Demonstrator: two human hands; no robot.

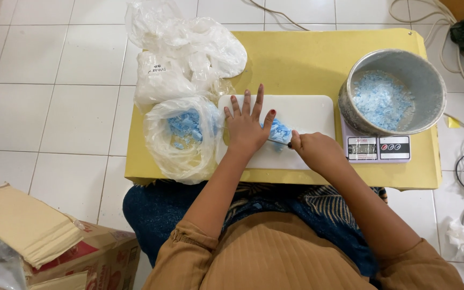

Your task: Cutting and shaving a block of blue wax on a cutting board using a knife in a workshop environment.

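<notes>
Two bare hands work over a white rectangular plastic cutting board [302, 115]: the left hand [247, 126] lies flat on it, fingers spread, grasping nothing, while the right hand [318, 150] is clenched around a small knife [280, 142] at the board's near edge. A pile of pale blue chopped pieces [279, 130] sits mid-board between the hands. Left of the board stands an open clear plastic bag of blue pieces [185, 134]; right of it, a round grey metal pot [396, 91] rests on a white digital scale [377, 147].
</notes>
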